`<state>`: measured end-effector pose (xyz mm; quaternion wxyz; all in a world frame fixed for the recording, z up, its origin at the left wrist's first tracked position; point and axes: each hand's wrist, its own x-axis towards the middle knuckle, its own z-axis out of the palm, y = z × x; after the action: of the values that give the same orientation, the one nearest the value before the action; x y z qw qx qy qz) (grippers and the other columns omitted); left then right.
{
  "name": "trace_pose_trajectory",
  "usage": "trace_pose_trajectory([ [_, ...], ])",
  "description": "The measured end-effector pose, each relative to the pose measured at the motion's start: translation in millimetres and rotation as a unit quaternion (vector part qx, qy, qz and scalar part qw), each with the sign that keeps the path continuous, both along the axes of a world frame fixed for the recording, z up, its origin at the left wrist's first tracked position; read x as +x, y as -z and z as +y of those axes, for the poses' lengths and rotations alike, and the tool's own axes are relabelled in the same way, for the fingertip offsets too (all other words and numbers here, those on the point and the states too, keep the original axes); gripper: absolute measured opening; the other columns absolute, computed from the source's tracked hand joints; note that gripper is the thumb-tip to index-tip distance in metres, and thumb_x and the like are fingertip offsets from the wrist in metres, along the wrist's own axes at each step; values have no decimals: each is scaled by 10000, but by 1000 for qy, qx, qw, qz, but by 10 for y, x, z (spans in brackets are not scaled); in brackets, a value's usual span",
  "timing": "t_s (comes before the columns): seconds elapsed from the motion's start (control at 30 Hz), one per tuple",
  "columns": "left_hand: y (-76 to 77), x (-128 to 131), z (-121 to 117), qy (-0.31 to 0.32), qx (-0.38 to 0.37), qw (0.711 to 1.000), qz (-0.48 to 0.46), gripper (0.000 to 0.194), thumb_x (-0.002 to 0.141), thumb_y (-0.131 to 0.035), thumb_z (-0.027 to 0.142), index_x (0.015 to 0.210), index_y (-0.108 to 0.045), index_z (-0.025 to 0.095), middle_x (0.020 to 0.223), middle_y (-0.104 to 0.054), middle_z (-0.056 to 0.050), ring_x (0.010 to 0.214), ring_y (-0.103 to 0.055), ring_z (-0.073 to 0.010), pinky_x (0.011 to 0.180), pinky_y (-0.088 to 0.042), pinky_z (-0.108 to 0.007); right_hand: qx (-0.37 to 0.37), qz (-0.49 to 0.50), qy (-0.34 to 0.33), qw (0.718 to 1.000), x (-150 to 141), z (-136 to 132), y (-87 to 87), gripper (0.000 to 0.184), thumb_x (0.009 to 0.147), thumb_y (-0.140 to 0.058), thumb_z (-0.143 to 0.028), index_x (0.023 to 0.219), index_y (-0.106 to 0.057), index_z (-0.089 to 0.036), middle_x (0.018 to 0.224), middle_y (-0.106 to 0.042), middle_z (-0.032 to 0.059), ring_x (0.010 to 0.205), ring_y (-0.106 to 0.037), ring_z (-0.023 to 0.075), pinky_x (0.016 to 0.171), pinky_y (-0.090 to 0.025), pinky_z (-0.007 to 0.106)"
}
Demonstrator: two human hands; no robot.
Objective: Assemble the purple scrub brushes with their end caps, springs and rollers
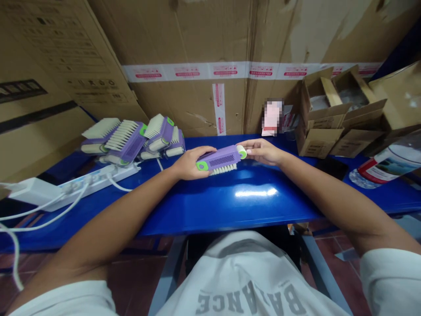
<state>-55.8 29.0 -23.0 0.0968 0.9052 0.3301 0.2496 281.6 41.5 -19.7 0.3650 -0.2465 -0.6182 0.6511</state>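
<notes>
A purple brush head (pixel 220 157) with green end parts hangs over the blue table, its pale bristles pointing down. My left hand (pixel 194 163) is closed around its left end, thumb along the top. At the brush head's right end sits a short white roller (pixel 241 152) with a green rim. My right hand (pixel 262 151) pinches this roller between thumb and fingers; whether the roller is fixed to the brush head I cannot tell. Behind my left forearm lies a pile of similar purple brush heads (pixel 133 142), bristles facing various ways.
A white power strip (pixel 98 182) with plugs and cables lies on the left of the blue table (pixel 204 206). Small open cardboard boxes (pixel 320 123) and a tilted water bottle (pixel 384 164) stand on the right. Large cardboard sheets (pixel 190 39) wall off the back.
</notes>
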Motion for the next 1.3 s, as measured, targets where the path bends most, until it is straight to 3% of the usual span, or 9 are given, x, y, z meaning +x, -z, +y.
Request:
trace_pose_trajectory([
  [0.47, -34, 21, -15, 5, -24, 1000, -5, 701, 785, -735, 441, 1438, -632, 208, 1456, -740, -111, 1305, -733, -317, 1147, -578, -450, -24, -7, 12, 1000, 2, 22, 21, 523, 703, -1036, -420, 1144, -861, -200, 1117, -874, 81, 985, -813, 176, 944, -650, 316],
  [0.67, -41, 28, -13, -3, -35, 999, 0, 700, 783, -746, 426, 1442, -630, 220, 1459, -736, -101, 1298, -733, -313, 1152, -573, -450, -25, -8, 4, 1000, -2, 16, 23, 594, 611, -1068, -301, 1154, -850, -196, 1129, -875, 89, 1024, -819, 202, 983, -645, 360],
  [0.83, -50, 35, -29, -4, -44, 999, 0, 705, 785, -738, 442, 1441, -632, 207, 1463, -733, -108, 1294, -735, -311, 1158, -570, -452, -21, -33, 26, 999, -38, 0, 28, 581, 571, -1075, -260, 1104, -853, -190, 1024, -882, 61, 977, -820, 177, 994, -627, 332],
  [1.3, -44, 36, -22, -2, -36, 999, 7, 702, 784, -739, 442, 1441, -637, 217, 1451, -741, -99, 1283, -740, -309, 1148, -578, -445, 7, -58, 45, 997, -62, 11, 27, 527, 591, -1020, -233, 1089, -856, -181, 1025, -882, 74, 942, -819, 202, 989, -642, 389],
])
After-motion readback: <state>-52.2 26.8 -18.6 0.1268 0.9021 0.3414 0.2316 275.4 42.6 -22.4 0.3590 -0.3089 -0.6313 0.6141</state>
